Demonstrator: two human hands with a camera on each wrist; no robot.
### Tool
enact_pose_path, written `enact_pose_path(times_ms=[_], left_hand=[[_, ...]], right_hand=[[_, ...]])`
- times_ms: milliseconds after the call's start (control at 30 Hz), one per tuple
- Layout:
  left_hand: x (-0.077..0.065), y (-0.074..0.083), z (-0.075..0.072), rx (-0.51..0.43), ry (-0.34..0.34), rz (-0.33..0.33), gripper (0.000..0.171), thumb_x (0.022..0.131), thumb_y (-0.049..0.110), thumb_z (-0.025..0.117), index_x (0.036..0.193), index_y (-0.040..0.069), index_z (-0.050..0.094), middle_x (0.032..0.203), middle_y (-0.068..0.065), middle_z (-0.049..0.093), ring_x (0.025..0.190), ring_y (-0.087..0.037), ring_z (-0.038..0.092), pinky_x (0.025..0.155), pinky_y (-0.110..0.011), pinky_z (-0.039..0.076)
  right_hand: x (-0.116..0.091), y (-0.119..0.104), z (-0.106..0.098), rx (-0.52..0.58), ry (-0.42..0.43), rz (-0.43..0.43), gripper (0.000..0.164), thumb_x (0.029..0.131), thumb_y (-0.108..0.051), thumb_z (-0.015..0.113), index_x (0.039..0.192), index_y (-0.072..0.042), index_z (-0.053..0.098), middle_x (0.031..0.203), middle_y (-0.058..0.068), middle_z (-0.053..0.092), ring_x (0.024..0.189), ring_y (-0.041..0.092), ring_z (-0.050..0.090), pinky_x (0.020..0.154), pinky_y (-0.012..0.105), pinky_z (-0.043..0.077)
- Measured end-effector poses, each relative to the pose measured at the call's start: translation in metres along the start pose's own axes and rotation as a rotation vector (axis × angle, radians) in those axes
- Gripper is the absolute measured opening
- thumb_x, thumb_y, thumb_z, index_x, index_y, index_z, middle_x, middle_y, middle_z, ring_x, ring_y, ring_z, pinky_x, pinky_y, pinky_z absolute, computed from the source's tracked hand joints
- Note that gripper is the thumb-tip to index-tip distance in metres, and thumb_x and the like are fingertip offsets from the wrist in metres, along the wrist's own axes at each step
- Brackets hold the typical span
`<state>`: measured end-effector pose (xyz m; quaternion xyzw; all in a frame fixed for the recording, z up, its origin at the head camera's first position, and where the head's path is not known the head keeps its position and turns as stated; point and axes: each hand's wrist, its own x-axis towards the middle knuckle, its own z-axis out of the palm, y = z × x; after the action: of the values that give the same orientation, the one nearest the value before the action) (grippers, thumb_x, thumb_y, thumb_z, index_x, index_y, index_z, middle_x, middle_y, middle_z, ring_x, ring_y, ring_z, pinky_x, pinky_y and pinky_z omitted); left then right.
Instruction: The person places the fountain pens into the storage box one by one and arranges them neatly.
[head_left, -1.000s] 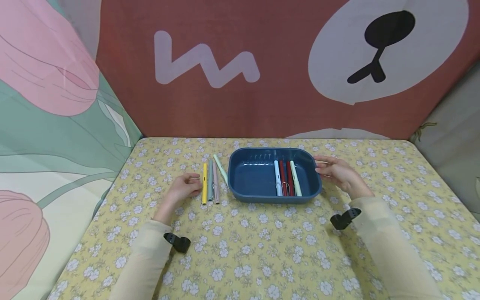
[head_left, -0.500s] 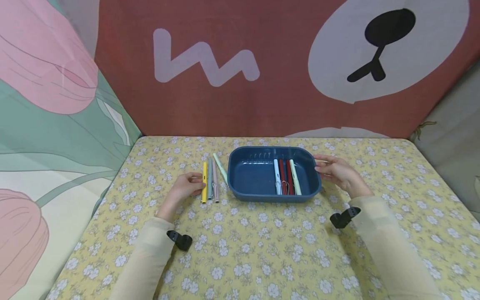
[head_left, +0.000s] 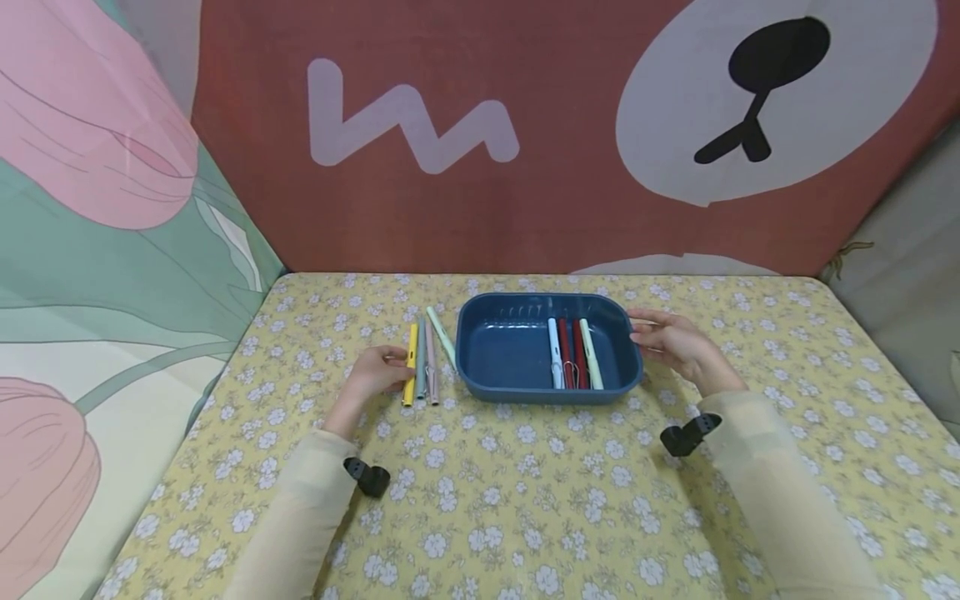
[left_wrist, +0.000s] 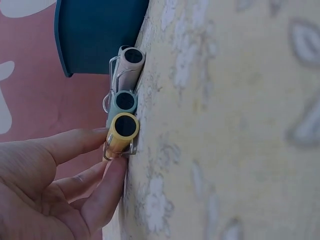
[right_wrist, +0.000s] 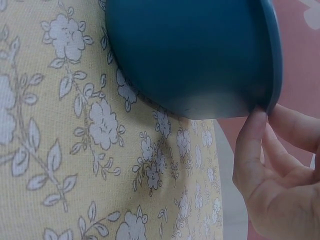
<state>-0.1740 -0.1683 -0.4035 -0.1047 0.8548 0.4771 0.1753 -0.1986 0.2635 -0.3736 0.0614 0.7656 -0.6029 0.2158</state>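
Note:
My left hand (head_left: 381,369) pinches a yellow pen (head_left: 410,392) between thumb and fingers. In the left wrist view, the pen's round end (left_wrist: 124,126) faces the camera, with a finger above it and the thumb below. Right beside it lie a grey-green pen (head_left: 421,358) and a pinkish pen (head_left: 431,371). A pale green pen (head_left: 441,333) slants against the left side of a blue plastic bin (head_left: 540,397). At the bin's right end, my right hand (head_left: 678,346) holds the rim, thumb on the outer wall (right_wrist: 200,60).
Inside the bin, toward its right, lie a light blue pen (head_left: 555,354), two dark red pens (head_left: 580,354) and a pale green pen (head_left: 592,354). A yellow flowered cloth (head_left: 495,500) covers the table, and a red-brown printed backdrop (head_left: 555,225) rises behind it.
My left hand has moved slightly right onto the yellow pen and taken hold of it; the pen's far end now tilts a little to the right. The right hand and bin stay put.

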Motion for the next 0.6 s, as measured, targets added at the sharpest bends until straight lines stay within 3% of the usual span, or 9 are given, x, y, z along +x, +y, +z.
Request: enact_pose_path(times_ms=[133,267,600], left_hand=[[-0.0008,0.0024,0.0008,0.021,0.003,0.001,0.047,0.091,0.013,0.065,0.131,-0.006,0.051,0.121,-0.025,0.060,0.081,-0.015,0.067,0.075,-0.028,0.061],[-0.0008,0.0035,0.0008,0.026,0.007,0.000,0.045,0.090,0.013,0.065,0.129,-0.007,0.053,0.117,-0.025,0.063,0.076,-0.013,0.066,0.072,-0.027,0.061],[-0.0016,0.0046,-0.0028,0.025,-0.008,-0.010,0.041,0.089,0.008,0.059,0.126,-0.008,0.055,0.113,-0.024,0.063,0.079,-0.016,0.067,0.073,-0.028,0.061]], right_hand=[[-0.0003,-0.0003,-0.0002,0.006,0.000,-0.004,0.061,0.098,-0.008,0.049,0.152,-0.006,0.022,0.100,-0.020,0.055,0.086,-0.007,0.062,0.080,0.012,0.055],[-0.0013,-0.0007,0.0001,0.002,0.001,-0.009,0.061,0.098,-0.009,0.050,0.152,-0.005,0.023,0.103,-0.018,0.054,0.087,-0.007,0.062,0.080,0.012,0.055],[-0.0018,-0.0010,0.0005,-0.015,0.004,-0.010,0.061,0.098,-0.009,0.051,0.152,-0.005,0.023,0.104,-0.017,0.054,0.086,-0.007,0.062,0.082,0.013,0.055]])
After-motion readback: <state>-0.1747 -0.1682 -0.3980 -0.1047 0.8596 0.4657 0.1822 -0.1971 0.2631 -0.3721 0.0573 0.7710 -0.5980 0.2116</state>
